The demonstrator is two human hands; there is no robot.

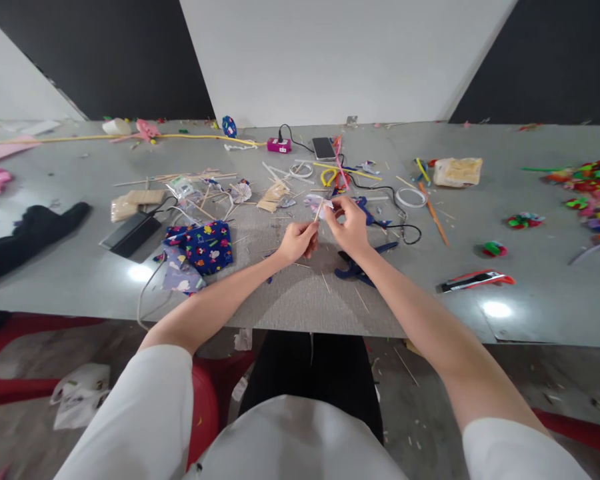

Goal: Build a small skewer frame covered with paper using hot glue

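At the middle of the grey table [555, 267], just above its surface, a thin wooden stick [319, 213] is pinched near its lower end by the left hand [296, 241]. The fingers of this hand are curled narrowly, thumb against forefinger, a fine grip judged suited to so slender a thing. The upper end of the stick is met by the right hand [351, 225], whose fingertips are closed on a small pale paper piece [326, 203] at the stick's tip, so that stick and paper are held touching between the two hands. Both forearms are brought in from the near edge, apparently so that the work is held on the body's midline and under the eyes. Just beside the right wrist a blue spring clamp [360, 265] is laid flat, within easy reach. To the left of the left hand a piece of dark blue patterned fabric [203, 245] is spread, with a flat black device [133, 233] on a cable beyond it. Loose sticks, a paper cocktail umbrella [240, 192] and white tape rings [411, 197] are scattered behind the hands in no order, though all within arm's reach. A red-and-black utility knife [475, 280] is laid well apart on the right, and a smartphone [324, 148] is placed near the far edge.
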